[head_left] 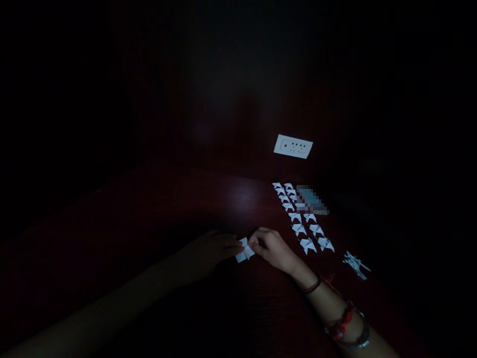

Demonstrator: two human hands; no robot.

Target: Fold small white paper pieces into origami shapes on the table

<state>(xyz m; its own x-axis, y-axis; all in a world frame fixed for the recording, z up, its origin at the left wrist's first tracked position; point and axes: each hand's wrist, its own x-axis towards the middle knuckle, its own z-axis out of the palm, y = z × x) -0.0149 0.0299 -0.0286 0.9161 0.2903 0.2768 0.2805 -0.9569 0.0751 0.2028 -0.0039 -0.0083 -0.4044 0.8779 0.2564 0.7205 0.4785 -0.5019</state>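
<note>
The scene is very dark. A small white folded paper piece lies on the dark red tabletop. My left hand rests flat beside it, fingertips pressing its left edge. My right hand is curled, its fingers pinching the paper's right side. Red and dark bracelets circle my right wrist and forearm.
Two rows of several finished white folded paper pieces run back to the right. A separate white folded shape lies at the far right. A blurred rectangular item sits by the rows. A white wall socket plate is behind.
</note>
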